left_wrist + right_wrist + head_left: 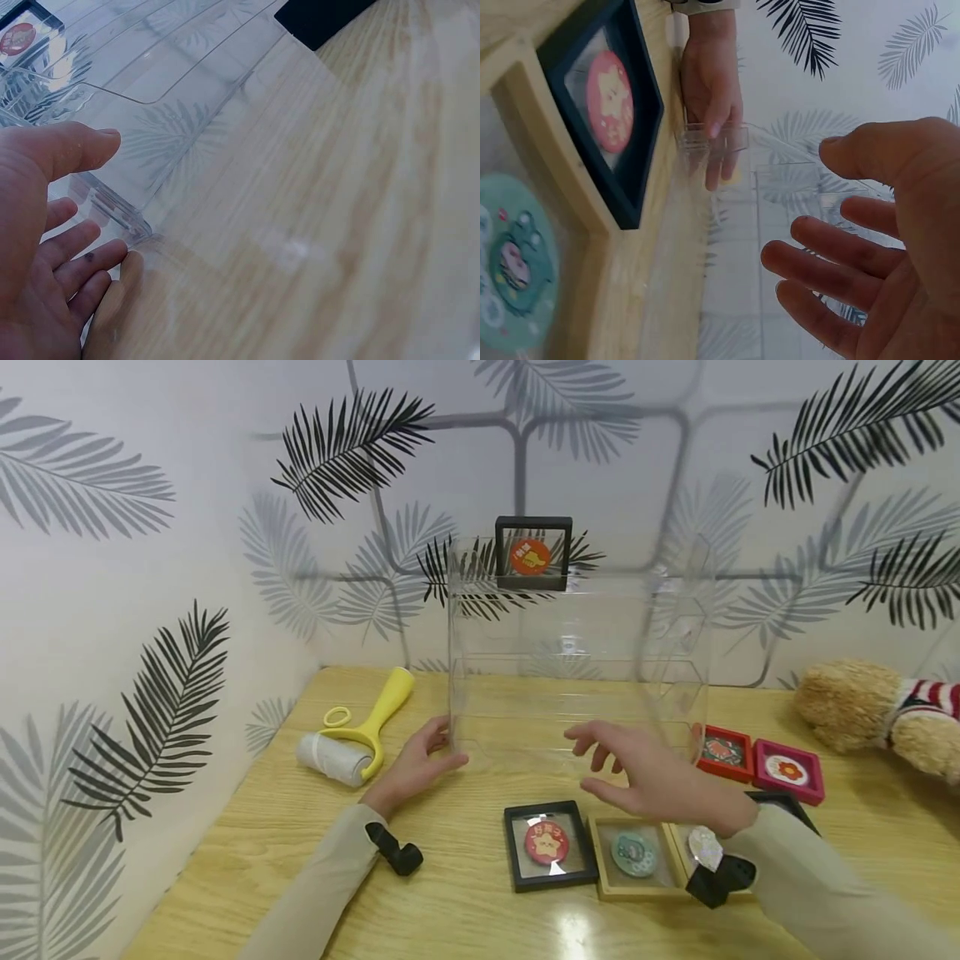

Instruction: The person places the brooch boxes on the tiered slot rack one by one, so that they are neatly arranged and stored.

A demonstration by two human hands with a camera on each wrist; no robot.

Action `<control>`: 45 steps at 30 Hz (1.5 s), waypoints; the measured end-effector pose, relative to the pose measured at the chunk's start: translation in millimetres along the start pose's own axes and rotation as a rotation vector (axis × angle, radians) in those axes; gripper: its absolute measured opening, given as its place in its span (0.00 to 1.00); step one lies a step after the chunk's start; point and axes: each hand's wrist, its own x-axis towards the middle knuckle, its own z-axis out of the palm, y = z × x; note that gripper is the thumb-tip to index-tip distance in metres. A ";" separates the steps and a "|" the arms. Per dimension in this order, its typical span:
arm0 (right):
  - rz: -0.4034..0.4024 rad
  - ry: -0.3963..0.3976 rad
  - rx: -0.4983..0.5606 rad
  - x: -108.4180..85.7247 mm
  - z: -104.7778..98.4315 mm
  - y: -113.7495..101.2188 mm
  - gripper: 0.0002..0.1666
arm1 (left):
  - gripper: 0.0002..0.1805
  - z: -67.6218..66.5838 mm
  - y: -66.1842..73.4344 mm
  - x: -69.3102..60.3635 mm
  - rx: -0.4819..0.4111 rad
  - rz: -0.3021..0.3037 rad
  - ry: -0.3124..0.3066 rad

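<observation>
A clear acrylic rack with several tiers point(517, 693) stands on the table against the wall. On its upper tier sits a black frame point(501, 560) with an orange badge inside. My left hand point(422, 764) is at the rack's lower left corner, fingers along its side and thumb in front; whether it presses is unclear. My right hand point(645, 768) hovers before the rack, fingers loosely bent and holding nothing. Below lie a black frame point(516, 885) with a red star badge and a wooden frame point(630, 892) with a green badge. My right wrist partly covers another light frame point(738, 893).
A yellow-handled lint roller point(390, 693) and a yellow ring point(337, 717) lie at the left. Behind my right forearm are a red frame point(742, 770), a magenta frame point(813, 787) and a partly covered black frame point(797, 808). A plush toy point(851, 702) lies far right.
</observation>
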 end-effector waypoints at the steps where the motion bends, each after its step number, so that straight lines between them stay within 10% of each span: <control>1: -0.020 -0.002 0.006 -4.7 5.3 -0.5 0.31 | 0.36 0.4 4.9 -2.1 0.000 0.000 -0.007; 13: 0.104 -0.218 0.123 -33.7 42.9 -5.8 0.48 | 0.36 -0.4 28.0 -11.0 0.014 -0.022 -0.025; 29: 0.248 -0.312 0.189 -29.7 59.8 -15.8 0.63 | 0.37 2.1 -5.2 0.6 -0.012 -0.024 0.009; 45: 0.075 -0.008 0.107 -28.7 69.9 -27.7 0.68 | 0.35 0.4 -7.2 4.6 0.012 -0.013 0.010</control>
